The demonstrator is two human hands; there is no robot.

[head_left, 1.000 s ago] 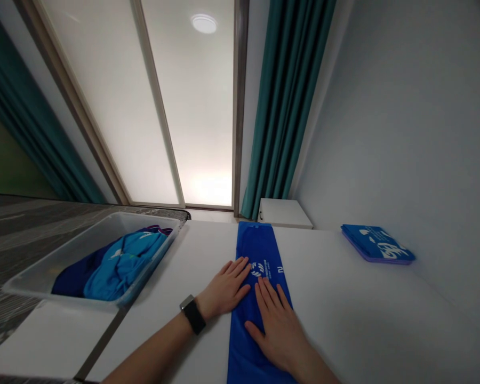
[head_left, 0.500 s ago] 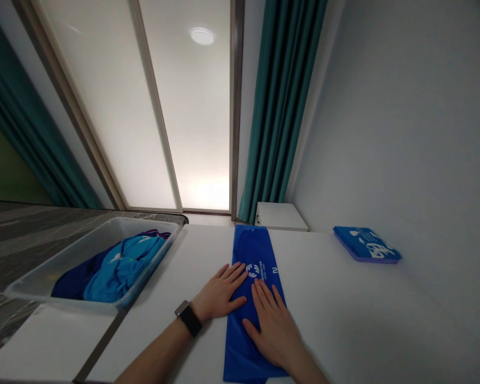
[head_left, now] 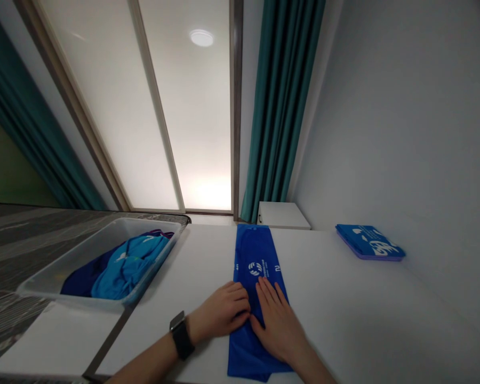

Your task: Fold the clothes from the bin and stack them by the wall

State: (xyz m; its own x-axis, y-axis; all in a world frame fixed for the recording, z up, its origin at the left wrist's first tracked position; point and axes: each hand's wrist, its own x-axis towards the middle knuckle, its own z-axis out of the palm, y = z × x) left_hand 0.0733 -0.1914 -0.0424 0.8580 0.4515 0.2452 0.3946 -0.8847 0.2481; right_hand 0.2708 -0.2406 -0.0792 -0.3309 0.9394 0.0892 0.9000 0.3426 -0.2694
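Note:
A blue garment [head_left: 256, 261], folded into a long narrow strip with a white logo, lies on the white table [head_left: 344, 314], running away from me. My left hand [head_left: 222, 312], with a dark watch on the wrist, rests at the strip's left edge with its fingers curled onto the cloth. Beside it, my right hand [head_left: 278, 322] lies flat on the garment, fingers together and pointing forward. The near part of the strip is partly hidden under both hands.
A clear plastic bin [head_left: 80, 261] with several blue garments stands at the left, half over the table edge. A folded blue stack [head_left: 368, 242] lies at the far right by the wall. A small white cabinet [head_left: 283, 216] and teal curtains stand behind the table.
Both hands have slid back toward me along the strip. My left hand's fingers have curled in at the cloth's left edge, where before they lay flat and spread.

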